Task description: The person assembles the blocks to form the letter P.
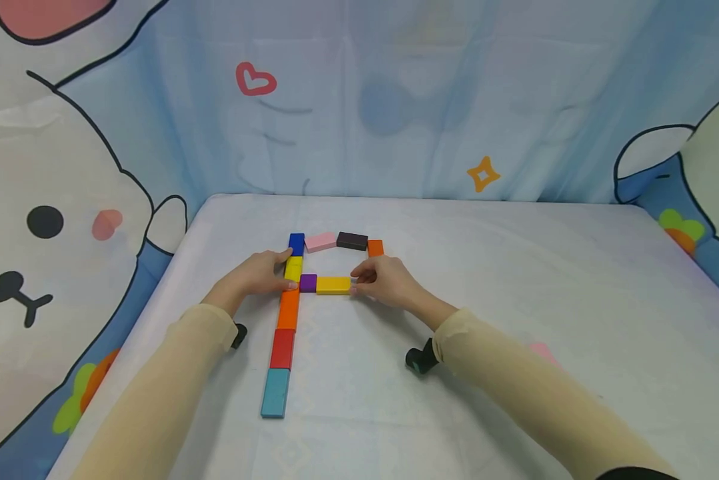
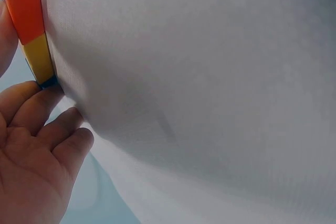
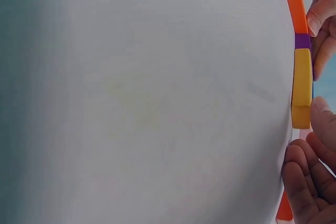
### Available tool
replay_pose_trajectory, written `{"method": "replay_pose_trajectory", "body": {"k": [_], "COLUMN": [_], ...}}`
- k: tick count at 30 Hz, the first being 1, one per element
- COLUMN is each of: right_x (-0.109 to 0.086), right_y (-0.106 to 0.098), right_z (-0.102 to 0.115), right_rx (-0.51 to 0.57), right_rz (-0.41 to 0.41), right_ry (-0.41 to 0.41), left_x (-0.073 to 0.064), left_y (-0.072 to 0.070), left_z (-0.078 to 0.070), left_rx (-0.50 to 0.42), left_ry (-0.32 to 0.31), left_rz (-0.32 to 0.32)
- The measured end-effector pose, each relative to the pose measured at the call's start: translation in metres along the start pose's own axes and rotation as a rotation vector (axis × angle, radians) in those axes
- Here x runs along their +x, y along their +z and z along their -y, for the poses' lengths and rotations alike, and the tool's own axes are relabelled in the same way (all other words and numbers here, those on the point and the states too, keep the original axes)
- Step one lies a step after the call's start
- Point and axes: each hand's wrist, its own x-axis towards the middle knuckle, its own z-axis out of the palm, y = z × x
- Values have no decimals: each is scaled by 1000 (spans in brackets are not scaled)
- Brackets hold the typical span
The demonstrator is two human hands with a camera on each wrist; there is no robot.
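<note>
A column of flat blocks runs down the left: blue (image 1: 296, 244), yellow (image 1: 294, 268), orange (image 1: 288, 309), red (image 1: 282, 349) and teal (image 1: 275, 393). My left hand (image 1: 254, 273) touches its upper part, fingertips at the blue block and thumb where yellow meets orange. A purple block (image 1: 308, 283) and a yellow block (image 1: 333, 285) extend rightward from the column. My right hand (image 1: 386, 280) is at that yellow block's right end, thumb tip against it; in the right wrist view the other fingers curl below it, apart from the thumb.
Along the top of the layout lie a pink block (image 1: 320, 242), a black block (image 1: 352, 241) and an orange block (image 1: 375, 248), partly behind my right hand. A pink piece (image 1: 544, 352) shows beside the right sleeve. A printed curtain (image 1: 395, 100) hangs behind the white table (image 1: 515, 267).
</note>
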Motion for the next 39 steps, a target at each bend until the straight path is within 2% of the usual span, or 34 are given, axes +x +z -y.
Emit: {"method": "replay_pose_trajectory", "body": {"k": [11, 21, 31, 39], "right_x": [-21, -44, -79, -116], "right_y": [-24, -47, -72, -92], "right_z": [-17, -47, -77, -102], "right_rx": [-38, -60, -65, -70], "right_rz": [42, 46, 27, 21], "right_ry": [58, 72, 60, 51], "left_x": [-1, -4, -4, -7], "left_y": [0, 0, 1, 1], "left_z": [-1, -4, -3, -4], "left_rx": [17, 28, 38, 33], "left_ry": [10, 13, 10, 23], "left_rz": [-3, -2, 0, 3]}}
